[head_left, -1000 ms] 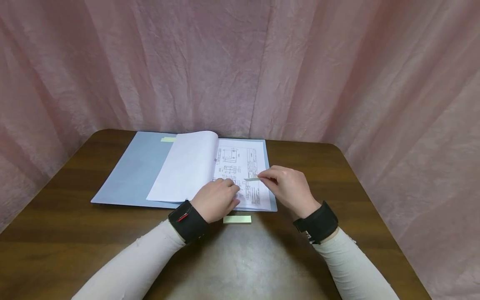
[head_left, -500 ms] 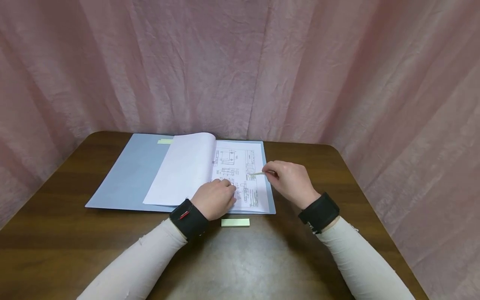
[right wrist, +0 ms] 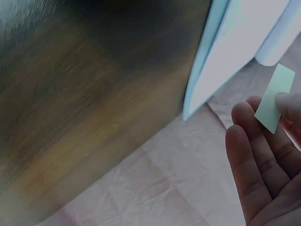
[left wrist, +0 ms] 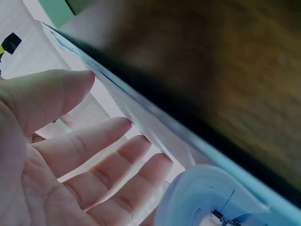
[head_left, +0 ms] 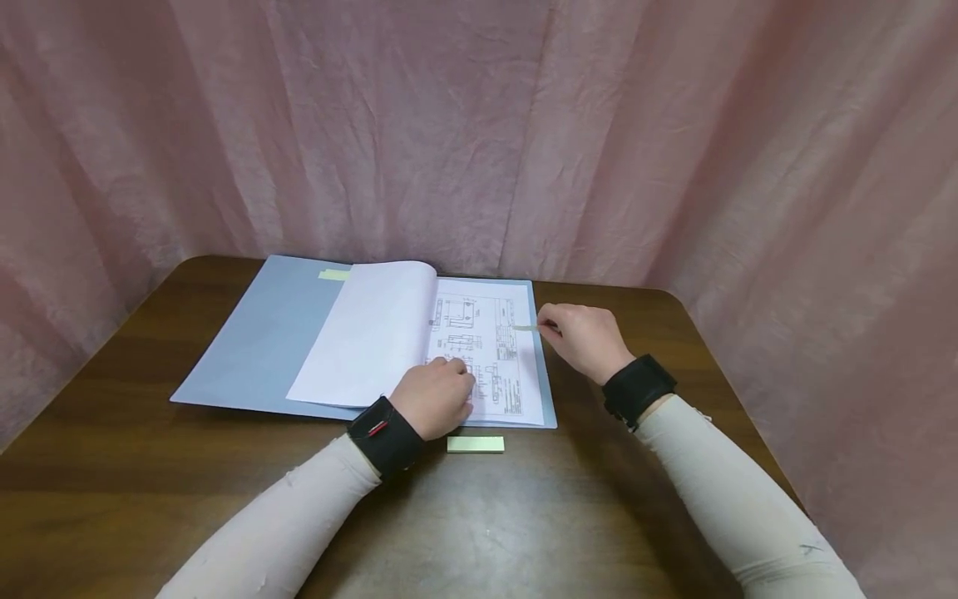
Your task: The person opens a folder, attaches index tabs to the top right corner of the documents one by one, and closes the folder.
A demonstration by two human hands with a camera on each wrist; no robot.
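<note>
Pinching a small pale green sticky flag (head_left: 526, 327) between thumb and fingertips, the person's right hand (head_left: 586, 339) hovers over the right edge of a printed page (head_left: 485, 353) covered in technical drawings. In the right wrist view the flag (right wrist: 274, 98) stands up from the fingertips (right wrist: 248, 123), clear of the paper. The page lies in an open blue folder (head_left: 258, 341) that sits toward the far edge of a dark wooden table (head_left: 112, 449), a little left of the middle. A blank white sheet (head_left: 374, 333) is turned over to the left and curls up at the folder's spine.

The left hand (head_left: 434, 398) rests on the lower part of the printed page, near the folder's near edge. The head view shows only its knuckles, while the left wrist view shows its fingers (left wrist: 89, 146) lying loose and nearly straight, grasping nothing.

A pad of green sticky flags (head_left: 475, 444) lies flat on the table just beside the folder's near edge, close to the left wrist. Another green flag (head_left: 333, 274) is stuck at the folder's far edge, on the left cover. Both wrists wear black bands over light sleeves. Pink cloth (head_left: 674, 133) hangs around the table on the far and side edges.
</note>
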